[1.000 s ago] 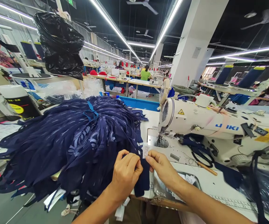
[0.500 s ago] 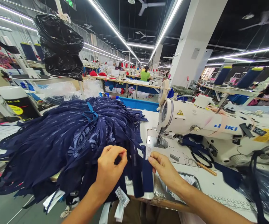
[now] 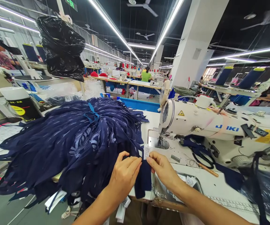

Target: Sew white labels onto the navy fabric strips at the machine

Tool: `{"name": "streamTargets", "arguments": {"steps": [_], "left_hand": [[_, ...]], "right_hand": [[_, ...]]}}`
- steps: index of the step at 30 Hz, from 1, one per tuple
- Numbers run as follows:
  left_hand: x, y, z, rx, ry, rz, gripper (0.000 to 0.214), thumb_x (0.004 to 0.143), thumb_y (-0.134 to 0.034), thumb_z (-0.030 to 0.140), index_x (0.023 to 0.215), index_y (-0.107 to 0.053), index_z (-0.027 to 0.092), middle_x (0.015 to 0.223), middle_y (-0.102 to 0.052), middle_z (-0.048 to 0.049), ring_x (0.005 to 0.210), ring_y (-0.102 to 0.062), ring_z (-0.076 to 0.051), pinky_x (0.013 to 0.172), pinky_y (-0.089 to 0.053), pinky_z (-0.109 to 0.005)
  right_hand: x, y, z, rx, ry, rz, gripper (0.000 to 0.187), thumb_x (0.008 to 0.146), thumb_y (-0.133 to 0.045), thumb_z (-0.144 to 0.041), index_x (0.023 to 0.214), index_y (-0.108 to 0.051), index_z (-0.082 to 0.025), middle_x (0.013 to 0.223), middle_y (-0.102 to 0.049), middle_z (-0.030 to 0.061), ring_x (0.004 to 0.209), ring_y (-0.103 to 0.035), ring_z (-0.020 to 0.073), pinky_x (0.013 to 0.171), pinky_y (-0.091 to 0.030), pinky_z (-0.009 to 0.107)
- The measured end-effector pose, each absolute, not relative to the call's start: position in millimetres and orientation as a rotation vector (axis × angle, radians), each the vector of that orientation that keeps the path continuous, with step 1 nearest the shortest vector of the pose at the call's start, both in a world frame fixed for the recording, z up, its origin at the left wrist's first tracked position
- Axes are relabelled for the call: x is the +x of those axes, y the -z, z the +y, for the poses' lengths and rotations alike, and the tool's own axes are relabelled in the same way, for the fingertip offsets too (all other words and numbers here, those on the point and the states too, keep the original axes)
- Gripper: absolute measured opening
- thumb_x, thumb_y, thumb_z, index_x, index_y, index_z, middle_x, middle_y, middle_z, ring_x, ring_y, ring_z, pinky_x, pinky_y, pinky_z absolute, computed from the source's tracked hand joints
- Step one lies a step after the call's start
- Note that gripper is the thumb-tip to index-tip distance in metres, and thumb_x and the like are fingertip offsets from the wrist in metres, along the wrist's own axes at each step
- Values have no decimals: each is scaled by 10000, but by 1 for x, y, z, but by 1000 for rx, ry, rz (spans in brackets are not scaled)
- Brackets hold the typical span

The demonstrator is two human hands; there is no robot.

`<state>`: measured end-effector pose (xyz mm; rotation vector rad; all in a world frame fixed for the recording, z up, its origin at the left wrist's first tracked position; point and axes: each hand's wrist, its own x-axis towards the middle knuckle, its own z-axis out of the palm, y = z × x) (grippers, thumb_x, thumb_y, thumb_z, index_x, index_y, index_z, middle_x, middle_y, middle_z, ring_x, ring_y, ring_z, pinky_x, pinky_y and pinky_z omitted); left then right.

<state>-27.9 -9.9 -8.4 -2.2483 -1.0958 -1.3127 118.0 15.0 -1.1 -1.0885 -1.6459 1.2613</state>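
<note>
Right hand has a small white printed label pinched between thumb and fingertips, right up against a flat, matte navy fabric strip at the near edge of the worktop. Left hand is half curled with its fingertips bunched beside the label; can't tell if it's actually got hold of anything, and it hides part of the strip.

Left side is hogged by a huge floppy navy bundle, layered strips with some paler patterned bits, cinched with a blue fabric tie. A glossy white sewing machine blocks the right. Also a wooden-handled tool, shiny metal tray, and crinkly black plastic bag far left.
</note>
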Motion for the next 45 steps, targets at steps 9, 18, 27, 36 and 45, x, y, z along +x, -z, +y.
{"name": "streamTargets", "arguments": {"steps": [9, 18, 27, 36, 45], "left_hand": [[-34, 2, -1, -2001, 1342, -1294, 210, 779, -440, 96, 596, -516, 166, 490, -478, 44, 468, -432, -91, 597, -375, -286], [-36, 7, -7, -2340, 1330, -1149, 153, 795, -447, 69, 852, -564, 151, 718, -647, -12, 622, -570, -108, 651, -393, -290], [-25, 10, -9, -2245, 990, -1165, 270, 803, -390, 71, 577, -510, 157, 507, -505, 24, 487, -453, -100, 623, -354, -302], [-34, 5, -2, -1963, 1376, -1385, 172, 735, -453, 78, 606, -508, 177, 486, -444, 52, 476, -415, -94, 583, -361, -262], [-46, -4, 4, -2238, 1027, -1164, 163, 765, -441, 121, 810, -594, 157, 869, -640, -81, 809, -579, -182, 742, -412, -338]], "right_hand": [[122, 6, 15, -1081, -1296, -1682, 356, 757, -445, -501, 598, -329, -204, 522, -289, -70, 485, -327, 84, 483, -311, 226], [121, 2, 16, -1085, -1349, -1622, 353, 730, -465, -506, 592, -362, -199, 511, -317, -67, 478, -341, 87, 484, -301, 231], [118, 6, 15, -1101, -1311, -1647, 363, 718, -469, -516, 583, -344, -204, 493, -292, -76, 458, -328, 83, 467, -303, 228], [121, 2, 13, -1100, -1332, -1612, 401, 707, -467, -551, 570, -332, -199, 527, -289, -65, 487, -316, 82, 480, -315, 225], [124, 6, 18, -1077, -1408, -1585, 335, 728, -494, -472, 590, -373, -191, 506, -336, -70, 477, -359, 81, 489, -296, 224]]}}
